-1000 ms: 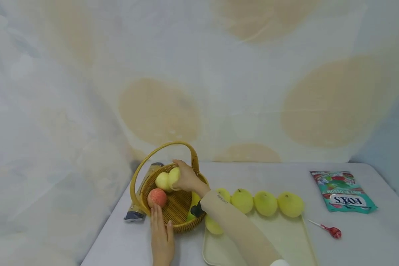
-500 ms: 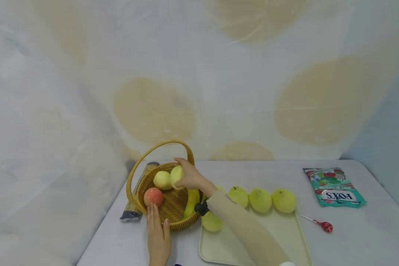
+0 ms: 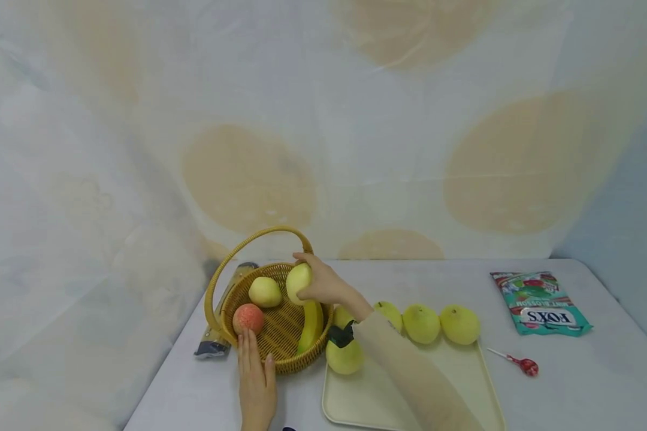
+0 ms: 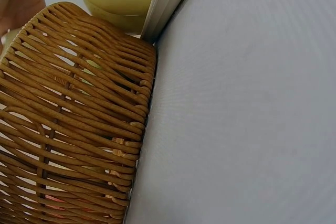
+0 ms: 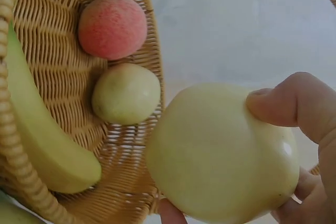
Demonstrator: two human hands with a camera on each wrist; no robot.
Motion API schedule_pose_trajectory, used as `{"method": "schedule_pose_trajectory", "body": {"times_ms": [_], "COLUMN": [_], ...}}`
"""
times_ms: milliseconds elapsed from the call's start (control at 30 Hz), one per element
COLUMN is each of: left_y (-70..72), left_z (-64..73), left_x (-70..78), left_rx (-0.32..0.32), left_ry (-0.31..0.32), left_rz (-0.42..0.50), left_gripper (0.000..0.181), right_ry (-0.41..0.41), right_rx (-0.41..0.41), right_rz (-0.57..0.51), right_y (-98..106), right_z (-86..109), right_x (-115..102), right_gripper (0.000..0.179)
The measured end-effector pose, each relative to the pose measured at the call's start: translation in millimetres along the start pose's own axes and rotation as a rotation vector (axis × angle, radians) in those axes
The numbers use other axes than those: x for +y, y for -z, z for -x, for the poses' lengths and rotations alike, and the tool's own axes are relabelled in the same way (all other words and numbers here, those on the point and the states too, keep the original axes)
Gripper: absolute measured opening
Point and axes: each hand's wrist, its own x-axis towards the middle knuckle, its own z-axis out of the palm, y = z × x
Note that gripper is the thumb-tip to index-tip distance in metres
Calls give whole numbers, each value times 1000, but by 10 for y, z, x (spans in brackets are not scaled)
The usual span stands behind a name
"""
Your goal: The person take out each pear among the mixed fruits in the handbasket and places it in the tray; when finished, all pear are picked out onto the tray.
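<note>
In the head view a woven basket point(image 3: 293, 365) with a tall handle stands on the left part of the table. My right hand point(image 3: 327, 282) grips a yellow-green apple point(image 3: 298, 284) above the basket's far right rim; thumb and fingers wrap it in the right wrist view. Inside the basket are a paler yellow-green apple point(image 5: 126, 94), a pink-red peach point(image 5: 113, 27) and a yellow banana point(image 5: 50, 135). My left hand point(image 3: 257, 383) rests against the basket's near left rim beside the peach, fingers straight. The left wrist view shows the basket's woven side point(image 4: 79, 114), not that hand's fingers.
Right of the basket lies a cream tray point(image 3: 366, 413) with several yellow-green apples point(image 3: 422, 324) along its far and left edges. Farther right are a green FOX'S candy bag point(image 3: 541, 304) and a red lollipop point(image 3: 527, 366). A dark-and-gold packet point(image 3: 213, 348) lies partly behind the basket.
My right hand has drawn the apple rightward, away from the paler apple in the basket, and the banana shows more fully. The left hand stays at the rim.
</note>
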Motion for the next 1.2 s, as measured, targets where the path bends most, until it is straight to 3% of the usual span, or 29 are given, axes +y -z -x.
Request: {"method": "schedule_pose_trajectory", "body": {"times_ms": [333, 633, 900, 1200], "left_y": [19, 12, 34, 13], "left_z": [9, 8, -5, -10], "left_x": [-5, 10, 31, 35], "left_rx": [-9, -20, -27, -29], "left_ry": [16, 20, 27, 32], "left_rz": [0, -4, 5, 0], "left_gripper": [62, 62, 60, 60], "right_ry": [16, 10, 58, 77], "right_rx": [24, 81, 153, 220], "right_rz": [-1, -8, -58, -148], "right_y": [169, 294, 437, 629], "right_z": [193, 443, 709, 1006], "right_x": [14, 168, 338, 425], "right_gripper": [83, 84, 61, 54]}}
